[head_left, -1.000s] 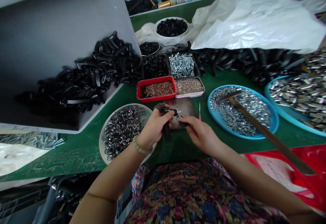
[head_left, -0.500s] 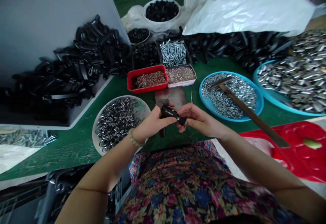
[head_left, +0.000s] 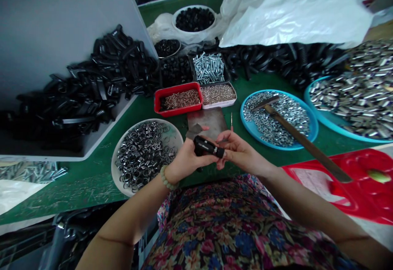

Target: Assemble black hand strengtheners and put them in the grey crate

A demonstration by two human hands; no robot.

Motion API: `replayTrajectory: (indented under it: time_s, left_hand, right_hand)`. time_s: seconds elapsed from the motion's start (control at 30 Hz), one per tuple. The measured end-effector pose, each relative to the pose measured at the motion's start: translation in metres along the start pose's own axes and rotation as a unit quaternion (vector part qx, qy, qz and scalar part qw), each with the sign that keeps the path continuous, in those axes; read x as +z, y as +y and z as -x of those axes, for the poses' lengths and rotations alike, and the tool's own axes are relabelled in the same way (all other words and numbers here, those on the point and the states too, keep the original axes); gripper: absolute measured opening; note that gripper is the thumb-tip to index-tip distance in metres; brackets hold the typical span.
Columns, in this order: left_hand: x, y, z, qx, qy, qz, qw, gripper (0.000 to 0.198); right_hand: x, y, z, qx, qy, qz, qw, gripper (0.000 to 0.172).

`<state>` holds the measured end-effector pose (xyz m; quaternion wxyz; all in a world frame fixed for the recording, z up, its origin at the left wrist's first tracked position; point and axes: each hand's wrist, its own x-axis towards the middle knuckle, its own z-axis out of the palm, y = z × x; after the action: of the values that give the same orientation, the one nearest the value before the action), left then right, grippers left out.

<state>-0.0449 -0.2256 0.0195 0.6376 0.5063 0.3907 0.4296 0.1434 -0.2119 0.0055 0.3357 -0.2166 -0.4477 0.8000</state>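
Note:
My left hand (head_left: 187, 157) is wrapped round a black cylindrical part (head_left: 206, 145), which lies slanted with its narrower end to the right. The thumb and fingers of my right hand (head_left: 238, 149) close on that right end. A grey wrap covers a finger of my left hand. Just beyond both hands lies a flat metal plate (head_left: 207, 121) on the green table. A white round tray (head_left: 116, 175) of metal rings is left of my left hand. Right of my right hand, a hammer (head_left: 294, 132) rests across a blue tray (head_left: 315, 128) of small metal pieces.
Past the plate stand a red bin (head_left: 158, 105) of copper-coloured pins, a white bin (head_left: 219, 104) of small pieces and a dark bin (head_left: 227, 73) of screws. A grey crate (head_left: 92, 149) of black parts is at left. A red tray (head_left: 346, 159) lies right.
The black part has come together: the gap near its right end is closed, and it lies flatter between my hands. The view has shifted slightly, so the table's things appear lower.

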Motion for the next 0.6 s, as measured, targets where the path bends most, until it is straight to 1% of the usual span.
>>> replayTrajectory:
  time_s: [0.07,0.23,0.33,0.4,0.5,0.6]
  left_hand:
    - [0.000,0.000,0.001,-0.004,0.001,0.002,1.000,0.067]
    - [0.002,-0.005,0.002,-0.001,0.038,0.055,0.998,0.057]
    - [0.004,-0.007,0.002,0.002,0.073,0.051,0.996,0.051]
    - [0.004,-0.006,0.002,0.004,0.082,0.050,0.995,0.049]
    - [0.000,-0.004,0.003,0.006,0.057,0.062,0.996,0.049]
    - [-0.004,-0.004,0.003,0.003,0.012,0.077,0.997,0.051]
  right_hand:
    - [0.002,0.002,0.000,-0.001,-0.001,-0.012,1.000,0.035]
    - [0.008,0.001,-0.003,0.007,0.015,-0.026,1.000,0.035]
    - [0.014,-0.001,-0.004,0.026,0.034,-0.044,0.998,0.038]
    - [0.016,-0.001,-0.004,0.041,0.051,-0.060,0.996,0.042]
    - [0.018,0.000,-0.003,0.042,0.064,-0.055,0.996,0.046]
    - [0.020,0.001,-0.004,0.026,0.067,-0.010,0.997,0.043]
